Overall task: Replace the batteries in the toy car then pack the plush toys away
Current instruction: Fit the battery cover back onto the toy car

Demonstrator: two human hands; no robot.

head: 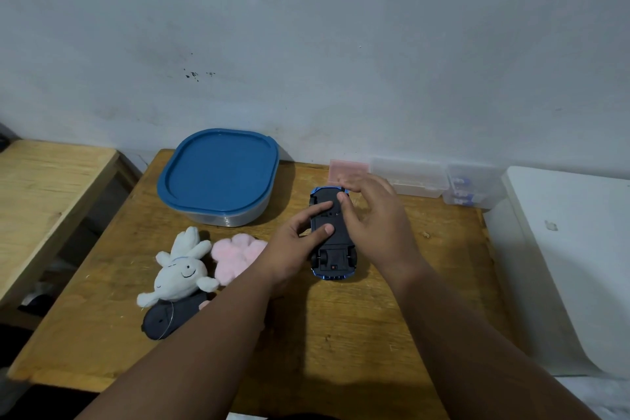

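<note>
We face a pale grey-blue wall (306, 27), scuffed and flecked with a few dark specks (194, 74) left of centre. Against it stands a worn wooden desk (341, 334) with a scratched top under soft light. To our left, across a dark gap, sits a paler wooden table (44, 181). On our right, a smooth white unit (562, 249) stands just beside the desk.

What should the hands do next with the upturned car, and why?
Probably work the battery cover loose with the right hand, the left hand holding the toy car steady. The car lies belly up, the left fingers press flat on its underside, the right thumb sits at the middle panel, and no batteries show yet. The plush toys lie untouched beside it.
</note>
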